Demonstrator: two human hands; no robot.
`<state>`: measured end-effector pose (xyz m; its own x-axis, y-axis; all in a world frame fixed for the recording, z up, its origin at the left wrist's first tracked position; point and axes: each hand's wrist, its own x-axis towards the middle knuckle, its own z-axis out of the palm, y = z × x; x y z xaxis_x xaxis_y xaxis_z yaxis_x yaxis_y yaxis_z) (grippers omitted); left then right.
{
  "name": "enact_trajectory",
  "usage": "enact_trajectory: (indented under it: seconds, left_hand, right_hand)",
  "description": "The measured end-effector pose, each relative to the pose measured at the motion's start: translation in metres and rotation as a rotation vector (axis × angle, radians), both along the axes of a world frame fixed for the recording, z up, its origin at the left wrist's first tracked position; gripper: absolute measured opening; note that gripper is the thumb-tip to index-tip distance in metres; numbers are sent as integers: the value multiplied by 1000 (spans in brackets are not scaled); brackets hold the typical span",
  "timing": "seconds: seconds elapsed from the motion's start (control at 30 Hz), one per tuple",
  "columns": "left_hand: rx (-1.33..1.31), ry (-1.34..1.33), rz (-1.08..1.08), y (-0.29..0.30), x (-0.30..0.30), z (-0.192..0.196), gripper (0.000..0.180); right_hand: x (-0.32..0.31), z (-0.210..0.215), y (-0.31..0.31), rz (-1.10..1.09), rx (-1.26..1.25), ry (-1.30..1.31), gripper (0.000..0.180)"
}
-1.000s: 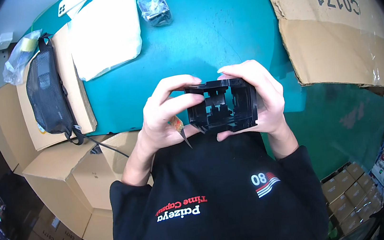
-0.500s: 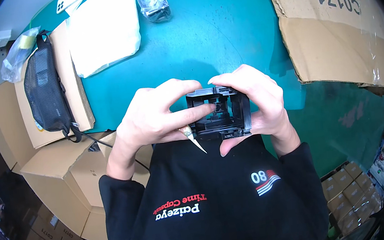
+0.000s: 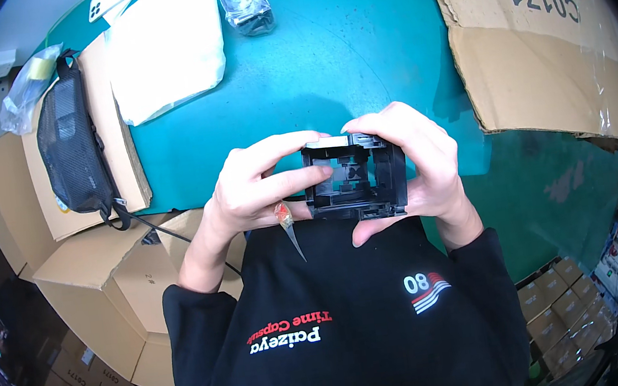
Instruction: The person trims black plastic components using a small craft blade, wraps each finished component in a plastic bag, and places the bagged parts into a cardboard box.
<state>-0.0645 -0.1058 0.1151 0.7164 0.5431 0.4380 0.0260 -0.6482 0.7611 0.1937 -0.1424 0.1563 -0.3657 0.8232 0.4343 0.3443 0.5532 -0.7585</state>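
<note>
A black plastic housing [image 3: 357,173], box-shaped with an open middle and small parts inside, is held up in front of my dark shirt. My left hand [image 3: 258,184] grips its left side, one finger along the upper edge and another reaching into the opening. From the lower fingers of that hand hangs a slender pointed piece [image 3: 287,223] with a red and gold upper end; its kind I cannot make out. My right hand [image 3: 421,160] is closed around the housing's right side, thumb at the lower corner and fingers over the top.
On the green table [image 3: 295,79] lie a white plastic-wrapped package [image 3: 166,48] and a small bagged black part [image 3: 246,8]. A black mesh pouch [image 3: 71,141] rests on cardboard at left, above an open carton [image 3: 117,294]. A large cardboard sheet [image 3: 532,65] covers the right.
My left finger inside the housing has drawn back to the left. The pointed piece has swung left and down with that hand. The housing has shifted slightly right, still in both hands.
</note>
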Motion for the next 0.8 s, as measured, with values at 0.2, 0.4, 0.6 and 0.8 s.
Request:
enact_trajectory:
  seconds: [0.2, 0.4, 0.6, 0.8]
  left_hand:
    - [-84, -94, 25, -3, 2, 0, 45]
    - [10, 81, 277, 2, -2, -6, 44]
    - [3, 198, 552, 6, -1, -31, 41]
    - [-24, 270, 795, -7, -34, -95, 14]
  right_hand:
    - [-2, 1, 1, -13, -16, 72, 88]
    - [-3, -33, 14, -143, -107, -103, 82]
    - [-8, -122, 35, -231, -305, -38, 75]
    - [-18, -153, 43, -305, -174, -159, 79]
